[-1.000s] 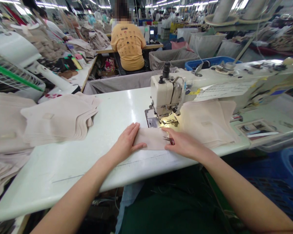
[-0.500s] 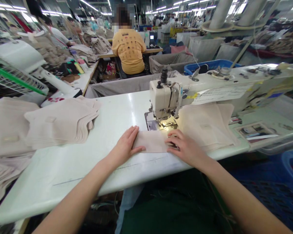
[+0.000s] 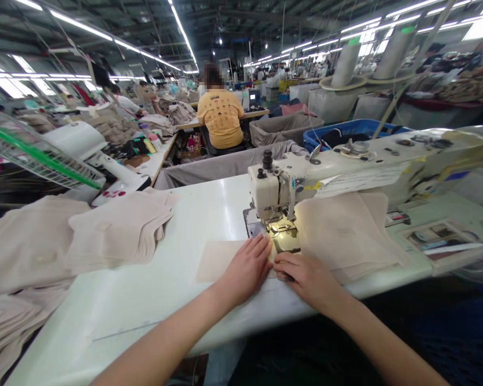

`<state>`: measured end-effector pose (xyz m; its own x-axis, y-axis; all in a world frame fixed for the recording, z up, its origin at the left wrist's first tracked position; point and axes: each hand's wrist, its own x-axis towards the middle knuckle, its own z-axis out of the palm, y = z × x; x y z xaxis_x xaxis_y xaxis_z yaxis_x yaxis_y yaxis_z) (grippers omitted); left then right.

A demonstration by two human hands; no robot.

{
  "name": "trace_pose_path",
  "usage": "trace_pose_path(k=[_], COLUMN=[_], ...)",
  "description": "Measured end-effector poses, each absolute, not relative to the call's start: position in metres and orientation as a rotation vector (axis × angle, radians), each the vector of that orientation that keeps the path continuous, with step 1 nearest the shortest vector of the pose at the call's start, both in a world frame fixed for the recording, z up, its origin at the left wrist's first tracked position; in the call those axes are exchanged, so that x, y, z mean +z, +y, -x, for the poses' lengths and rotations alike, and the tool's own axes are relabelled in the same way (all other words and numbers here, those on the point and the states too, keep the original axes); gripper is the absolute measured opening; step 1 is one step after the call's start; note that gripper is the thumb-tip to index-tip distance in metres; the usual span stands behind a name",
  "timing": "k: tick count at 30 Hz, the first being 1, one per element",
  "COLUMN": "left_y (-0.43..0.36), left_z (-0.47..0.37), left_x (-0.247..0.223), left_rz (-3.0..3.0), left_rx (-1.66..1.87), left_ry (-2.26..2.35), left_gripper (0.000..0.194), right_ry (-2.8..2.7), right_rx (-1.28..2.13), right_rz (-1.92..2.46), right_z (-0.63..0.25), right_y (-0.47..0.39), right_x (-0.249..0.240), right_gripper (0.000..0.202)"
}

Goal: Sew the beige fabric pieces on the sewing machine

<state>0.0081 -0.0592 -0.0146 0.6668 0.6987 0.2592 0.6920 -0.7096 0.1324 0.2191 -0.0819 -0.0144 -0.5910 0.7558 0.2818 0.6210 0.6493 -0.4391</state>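
A beige fabric piece (image 3: 217,261) lies flat on the white sewing table, in front of the needle area of the sewing machine (image 3: 271,190). My left hand (image 3: 247,268) rests on its right part, palm down, with the fingers stretched toward the needle plate (image 3: 285,239). Close beside it, my right hand (image 3: 308,279) has its fingers curled at the right end of the fabric. A small dark item shows under those fingers, too hidden to name. To the right of the needle, a larger beige fabric panel (image 3: 342,236) lies under the machine arm.
Stacks of cut beige panels (image 3: 121,228) cover the table's left side. A white desk fan (image 3: 78,142) and a wire rack with a green edge stand behind them. A tray with small tools (image 3: 438,238) sits at the right. A co-worker in a yellow shirt (image 3: 221,120) sits ahead.
My left hand has slid right along the fabric from its left end to beside my right hand. The camera view has tilted up, so the scene sits lower.
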Motion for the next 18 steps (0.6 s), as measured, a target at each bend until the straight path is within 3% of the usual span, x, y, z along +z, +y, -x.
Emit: trace_pose_path(k=[11,18], left_y=[-0.04,-0.034], left_z=[-0.014,-0.017], left_x=[-0.003,0.0], left_rz=[-2.834,-2.818], left_rx=[0.435,0.373], left_ry=[1.287,1.319], left_gripper=[0.037,0.037], right_ry=[-2.362,-2.329], right_rx=[0.296,0.27], right_rz=[1.149,1.158], right_z=[-0.218,-0.215], right_y=[-0.067,-0.066], right_x=[-0.025,-0.022], right_gripper=[0.035,0.033])
